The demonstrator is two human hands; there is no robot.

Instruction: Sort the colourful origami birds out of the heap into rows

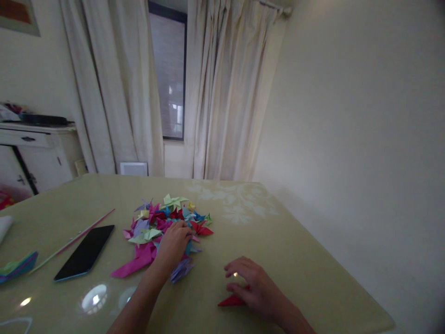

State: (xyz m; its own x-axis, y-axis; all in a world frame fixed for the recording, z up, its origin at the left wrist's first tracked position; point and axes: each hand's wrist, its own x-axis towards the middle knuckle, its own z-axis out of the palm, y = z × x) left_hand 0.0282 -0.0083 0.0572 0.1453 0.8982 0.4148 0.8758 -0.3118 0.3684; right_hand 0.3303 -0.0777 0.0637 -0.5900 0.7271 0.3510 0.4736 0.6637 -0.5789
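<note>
A heap of folded paper figures (163, 218) in pink, green, blue, red and purple lies in the middle of the yellow-green table (278, 241). My left hand (174, 243) rests on the near side of the heap, fingers curled down into the papers. My right hand (252, 285) lies on the table nearer to me, fingers bent and pressing on a red folded paper (231, 301) whose tip sticks out to the left of the hand.
A black phone (85, 253) lies left of the heap, with a thin pink stick (78, 239) beside it. A stack of coloured paper (17, 268) sits at the left edge. Curtains (222, 93), a window and a white cabinet (31, 153) stand behind the table.
</note>
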